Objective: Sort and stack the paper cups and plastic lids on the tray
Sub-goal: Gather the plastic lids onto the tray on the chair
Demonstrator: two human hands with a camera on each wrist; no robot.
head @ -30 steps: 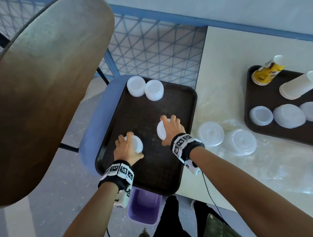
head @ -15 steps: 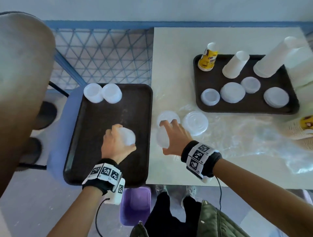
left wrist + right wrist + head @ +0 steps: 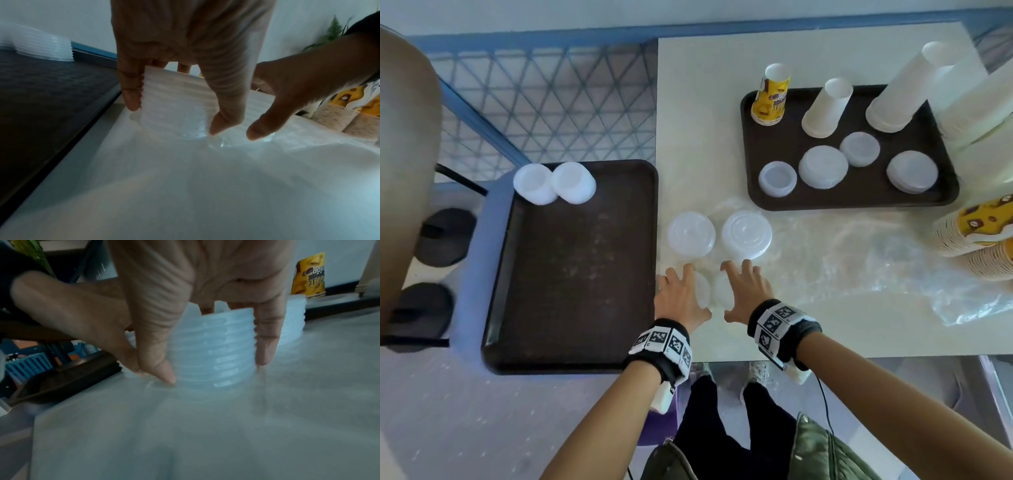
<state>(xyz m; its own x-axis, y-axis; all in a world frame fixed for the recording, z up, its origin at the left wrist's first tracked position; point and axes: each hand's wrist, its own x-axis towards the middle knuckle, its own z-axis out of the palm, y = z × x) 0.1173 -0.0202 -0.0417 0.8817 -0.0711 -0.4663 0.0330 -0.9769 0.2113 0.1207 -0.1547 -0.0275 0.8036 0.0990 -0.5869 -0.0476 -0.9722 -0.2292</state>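
My left hand (image 3: 681,294) grips a stack of small translucent lids (image 3: 702,291) standing on the white table, just right of the dark near tray (image 3: 571,267). The left wrist view shows my left hand (image 3: 174,116) with thumb and fingers round that ribbed lid stack (image 3: 174,100). Right beside it, my right hand (image 3: 746,291) grips a second lid stack (image 3: 722,291). In the right wrist view my right hand (image 3: 214,365) wraps the bluish stack (image 3: 213,350), whose base touches the table. The two stacks stand nearly side by side.
Two lid stacks (image 3: 534,183) (image 3: 575,181) stand at the near tray's back left. Two wider lid stacks (image 3: 691,233) (image 3: 746,234) stand just beyond my hands. The far tray (image 3: 849,204) holds cups and lids. A clear plastic bag (image 3: 893,274) and yellow cup stacks (image 3: 979,233) lie right.
Both hands have carried their lid stacks rightward off the near tray onto the table, the right hand first and the left after it. The head view has swung right.
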